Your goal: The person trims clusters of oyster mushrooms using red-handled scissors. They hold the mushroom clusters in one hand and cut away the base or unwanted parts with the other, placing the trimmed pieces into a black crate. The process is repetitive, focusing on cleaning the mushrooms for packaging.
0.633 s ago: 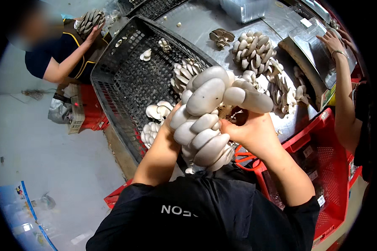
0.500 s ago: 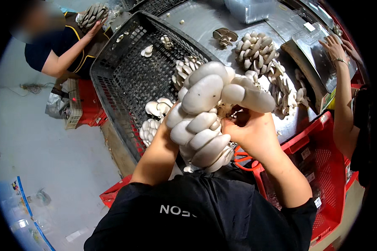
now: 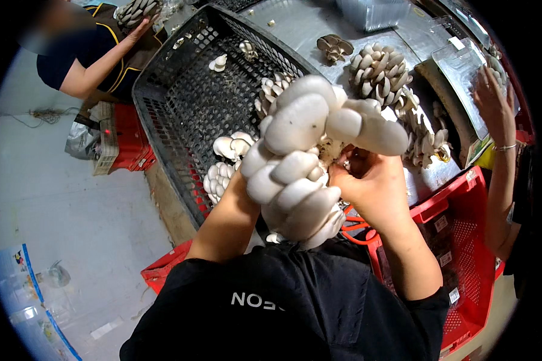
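A large cluster of pale grey oyster mushrooms (image 3: 298,174) is held up in front of my chest, its caps facing left and up. My left hand (image 3: 242,191) supports it from behind on the left; its fingers are hidden by the caps. My right hand (image 3: 370,180) is closed at the pale stem base, thumb and fingers curled against it. Whether a small tool is in that curl cannot be made out. Orange-red scissor-like handles (image 3: 356,225) show just below my right wrist.
A black plastic crate (image 3: 180,108) with several mushroom clusters stands ahead left. More clusters (image 3: 379,72) lie on the metal table (image 3: 319,21), near clear plastic containers (image 3: 370,12). A red crate (image 3: 476,240) stands right. A co-worker's hand (image 3: 495,102) is at right; another person (image 3: 72,66) handles mushrooms at left.
My view has shifted slightly; my hands keep the cluster in nearly the same hold. The right-hand co-worker's hand has moved from the clear plastic container toward its outer edge, fingers now raised.
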`<action>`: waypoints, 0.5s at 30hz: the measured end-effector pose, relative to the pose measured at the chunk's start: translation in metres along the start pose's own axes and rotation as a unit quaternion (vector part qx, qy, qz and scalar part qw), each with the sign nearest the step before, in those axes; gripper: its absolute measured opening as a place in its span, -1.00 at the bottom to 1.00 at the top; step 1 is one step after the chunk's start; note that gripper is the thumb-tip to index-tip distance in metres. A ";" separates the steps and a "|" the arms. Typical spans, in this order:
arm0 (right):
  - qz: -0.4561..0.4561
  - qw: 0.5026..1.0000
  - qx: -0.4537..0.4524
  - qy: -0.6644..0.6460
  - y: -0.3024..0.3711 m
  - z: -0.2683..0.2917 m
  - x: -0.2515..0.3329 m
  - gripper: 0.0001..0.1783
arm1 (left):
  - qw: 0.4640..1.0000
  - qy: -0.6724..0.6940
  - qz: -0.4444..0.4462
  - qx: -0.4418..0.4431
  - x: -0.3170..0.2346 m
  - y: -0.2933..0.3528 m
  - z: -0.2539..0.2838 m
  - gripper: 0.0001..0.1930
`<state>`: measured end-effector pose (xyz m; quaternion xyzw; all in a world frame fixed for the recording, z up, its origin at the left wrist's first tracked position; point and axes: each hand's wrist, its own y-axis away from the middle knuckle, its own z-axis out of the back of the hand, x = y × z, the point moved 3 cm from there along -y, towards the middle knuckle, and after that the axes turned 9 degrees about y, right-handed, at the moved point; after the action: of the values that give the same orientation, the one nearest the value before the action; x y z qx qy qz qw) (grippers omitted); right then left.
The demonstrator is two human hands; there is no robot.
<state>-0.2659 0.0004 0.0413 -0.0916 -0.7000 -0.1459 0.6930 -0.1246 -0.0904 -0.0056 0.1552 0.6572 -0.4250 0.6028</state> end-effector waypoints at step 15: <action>-0.019 0.994 0.070 0.077 -0.003 0.013 -0.004 -0.76 | 1.000 0.006 0.012 0.008 -0.003 0.002 -0.002 -0.27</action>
<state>-0.2788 0.0021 0.0369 -0.0177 -0.6547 -0.1159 0.7467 -0.1240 -0.0869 -0.0034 0.1703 0.6558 -0.4223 0.6022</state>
